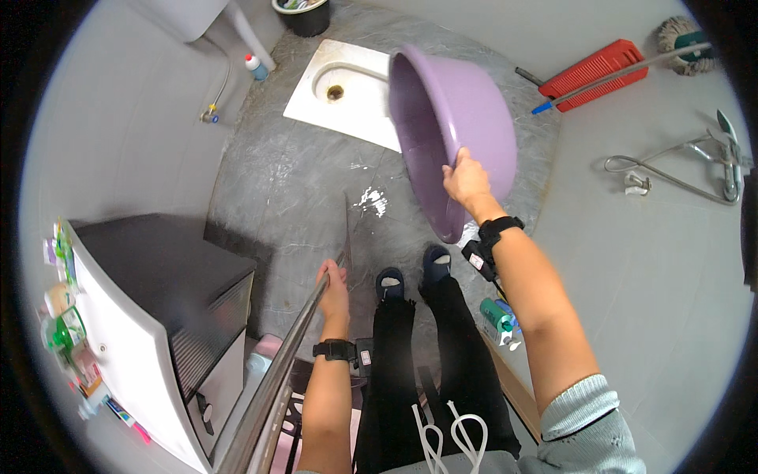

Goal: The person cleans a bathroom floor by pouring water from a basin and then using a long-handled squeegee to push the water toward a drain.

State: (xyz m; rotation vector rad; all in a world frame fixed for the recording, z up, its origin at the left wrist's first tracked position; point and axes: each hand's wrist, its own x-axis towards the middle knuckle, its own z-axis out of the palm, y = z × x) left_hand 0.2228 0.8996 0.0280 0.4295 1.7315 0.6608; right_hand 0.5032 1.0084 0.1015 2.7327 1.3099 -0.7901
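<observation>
My right hand (469,181) grips the rim of a large purple plastic basin (482,112), tilted on its side with its opening facing left. The basin covers the right end of a white squat toilet (361,127) set in the floor. Lower and to the left, my left hand (334,287) is closed around a metal pole (296,329) that runs down to the picture's bottom edge. A dark, thin shape reaches up from that hand; I cannot tell what it is. Splashes of water (373,201) glisten on the grey tiles between the hands.
A white cabinet (127,308) with toiletries stands at left. A red dustpan (592,74) and a mop (681,44) lean at upper right. A shower hose (681,178) hangs on the right wall. A black bucket (305,21) and a bottle (256,68) stand near the toilet.
</observation>
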